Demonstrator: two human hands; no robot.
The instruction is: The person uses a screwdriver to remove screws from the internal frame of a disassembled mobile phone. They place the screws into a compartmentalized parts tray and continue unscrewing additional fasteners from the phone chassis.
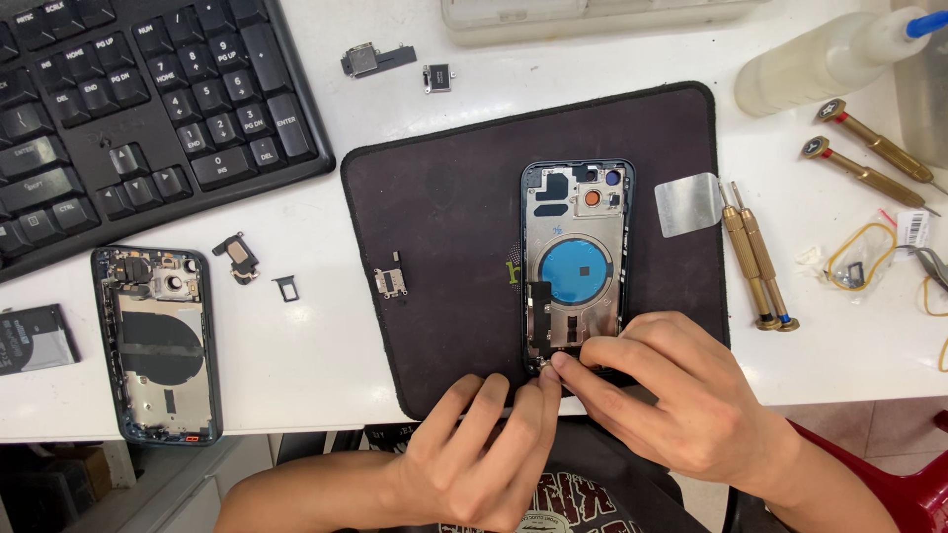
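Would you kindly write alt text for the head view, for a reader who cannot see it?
Both hands, left and right, pinch at the bottom edge of an opened phone shell on a dark mat. A second shell lies left near a keyboard; brass screwdrivers lie right on the white table.

The mat (444, 207) under my hands is dark brown-black on the white tabletop (316, 316). The phone frame (577, 259) I work on is dark blue with silver insides, a bright blue ring and an orange dot. Near the tabletop's right edge lie gold screwdrivers (755, 262); the keyboard (128, 109) is black with white lettering.
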